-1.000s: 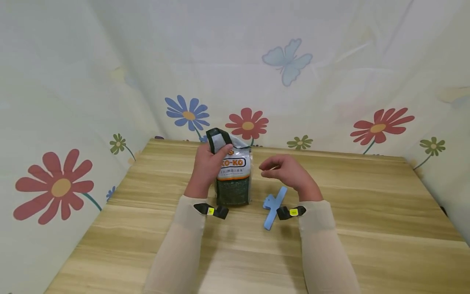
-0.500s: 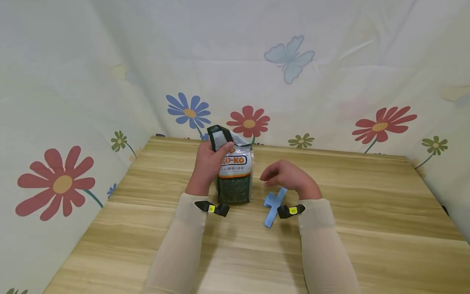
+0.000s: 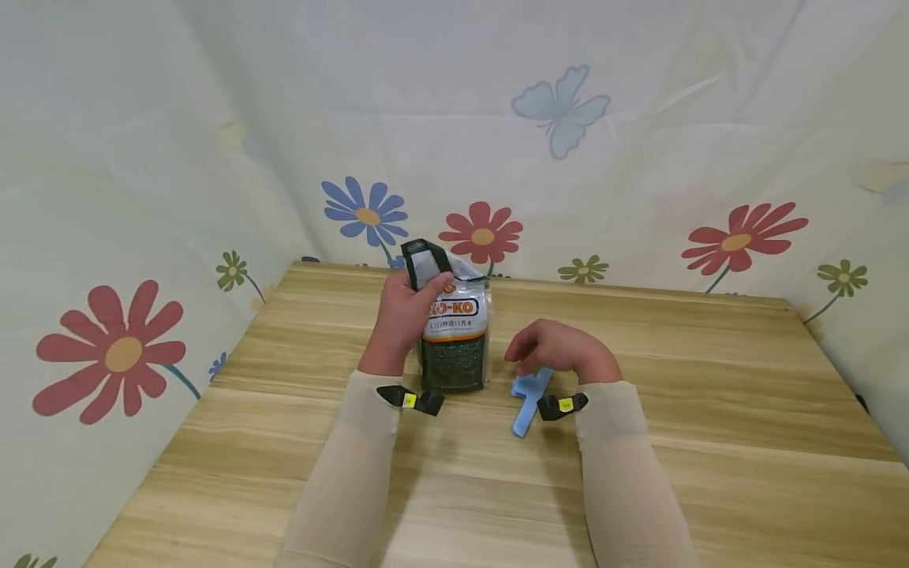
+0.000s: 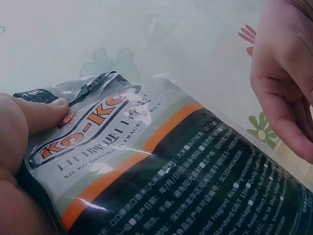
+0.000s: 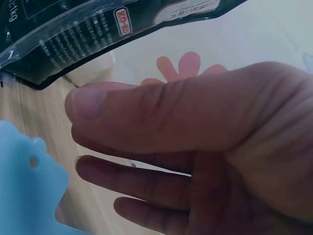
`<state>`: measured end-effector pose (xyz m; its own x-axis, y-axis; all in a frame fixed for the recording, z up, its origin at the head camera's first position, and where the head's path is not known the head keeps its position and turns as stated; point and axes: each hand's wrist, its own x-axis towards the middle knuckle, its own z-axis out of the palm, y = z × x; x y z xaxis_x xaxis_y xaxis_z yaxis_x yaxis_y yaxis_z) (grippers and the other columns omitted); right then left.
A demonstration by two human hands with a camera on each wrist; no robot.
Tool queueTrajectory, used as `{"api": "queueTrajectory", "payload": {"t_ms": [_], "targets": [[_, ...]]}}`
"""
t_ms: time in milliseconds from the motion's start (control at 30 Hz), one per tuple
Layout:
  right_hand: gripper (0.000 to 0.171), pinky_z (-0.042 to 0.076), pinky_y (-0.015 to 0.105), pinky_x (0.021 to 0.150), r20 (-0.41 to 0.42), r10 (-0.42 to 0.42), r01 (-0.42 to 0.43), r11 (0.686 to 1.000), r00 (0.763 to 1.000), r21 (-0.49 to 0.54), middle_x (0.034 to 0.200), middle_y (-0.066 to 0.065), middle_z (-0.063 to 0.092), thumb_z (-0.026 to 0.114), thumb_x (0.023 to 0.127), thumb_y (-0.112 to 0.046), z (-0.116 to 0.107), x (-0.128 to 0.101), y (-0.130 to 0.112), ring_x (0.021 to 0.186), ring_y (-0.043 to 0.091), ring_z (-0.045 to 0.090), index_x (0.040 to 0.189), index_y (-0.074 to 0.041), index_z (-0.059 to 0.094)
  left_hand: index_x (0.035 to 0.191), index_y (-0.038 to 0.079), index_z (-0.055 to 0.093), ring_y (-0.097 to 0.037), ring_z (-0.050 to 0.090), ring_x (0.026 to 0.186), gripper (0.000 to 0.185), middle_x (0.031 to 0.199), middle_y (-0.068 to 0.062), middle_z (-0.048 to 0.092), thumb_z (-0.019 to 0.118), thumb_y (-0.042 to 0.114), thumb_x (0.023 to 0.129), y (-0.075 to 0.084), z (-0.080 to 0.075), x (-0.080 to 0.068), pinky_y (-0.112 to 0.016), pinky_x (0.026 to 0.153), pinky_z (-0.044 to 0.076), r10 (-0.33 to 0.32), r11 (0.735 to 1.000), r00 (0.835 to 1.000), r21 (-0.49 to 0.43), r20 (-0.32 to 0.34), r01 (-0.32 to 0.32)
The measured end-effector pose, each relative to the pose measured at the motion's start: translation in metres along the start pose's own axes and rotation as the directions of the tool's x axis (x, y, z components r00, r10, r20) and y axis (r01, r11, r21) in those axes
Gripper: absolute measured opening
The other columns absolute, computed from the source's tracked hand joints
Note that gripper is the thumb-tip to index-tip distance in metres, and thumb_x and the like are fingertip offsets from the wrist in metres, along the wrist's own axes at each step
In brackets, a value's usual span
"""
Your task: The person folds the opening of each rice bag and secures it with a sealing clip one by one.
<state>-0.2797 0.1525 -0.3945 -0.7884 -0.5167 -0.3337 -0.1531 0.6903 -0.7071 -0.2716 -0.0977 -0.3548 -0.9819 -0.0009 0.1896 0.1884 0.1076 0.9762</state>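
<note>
Your left hand (image 3: pixel 401 319) gripped the top of the bag (image 3: pixel 454 339), standing upright on the table (image 3: pixel 710 410). Your right hand (image 3: pixel 561 347) hovered, fingers relaxed, over the blue clip (image 3: pixel 529 394) beside it, possibly touching; contact was hidden.

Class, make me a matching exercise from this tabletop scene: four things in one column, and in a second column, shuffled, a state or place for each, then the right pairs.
Things
1. left hand
2. right hand
3. rice bag
4. blue clip

States or places
A. lies flat on the wooden table
B. stands upright, top folded over
C. grips the folded bag top
D. hovers over the clip, fingers loose, holding nothing

Pairs: 1-C, 2-D, 3-B, 4-A
</note>
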Motion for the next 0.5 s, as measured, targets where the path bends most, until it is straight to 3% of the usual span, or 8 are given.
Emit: {"api": "queueTrajectory", "payload": {"t_ms": [267,500], "targets": [[0.026,0.051,0.034,0.087,0.037,-0.003,0.004,1.000,0.999,-0.031,0.106,0.004,0.071,0.072,0.081,-0.004,0.0015,0.0023,0.0016,0.092,0.016,0.061,0.107,-0.010,0.073,0.108,0.006,0.066,-0.020,0.069,0.082,0.031,0.098,-0.016,0.068,0.068,0.031,0.091,0.0009,-0.0004,0.0000,-0.036,0.078,0.057,-0.005,1.000,1.000,0.028,-0.003,0.006],[0.020,0.047,0.035,0.087,0.059,0.037,-0.032,0.996,0.998,-0.078,0.099,-0.002,0.071,0.073,0.081,-0.005,0.0060,0.0061,0.0051,0.092,0.016,0.058,0.097,-0.015,0.076,0.109,0.007,0.065,-0.020,0.069,0.083,0.032,0.099,-0.016,0.068,0.068,0.033,0.091,0.0020,-0.0011,-0.0009,-0.036,0.079,0.056,-0.027,0.999,1.000,0.037,0.003,0.027]]}}
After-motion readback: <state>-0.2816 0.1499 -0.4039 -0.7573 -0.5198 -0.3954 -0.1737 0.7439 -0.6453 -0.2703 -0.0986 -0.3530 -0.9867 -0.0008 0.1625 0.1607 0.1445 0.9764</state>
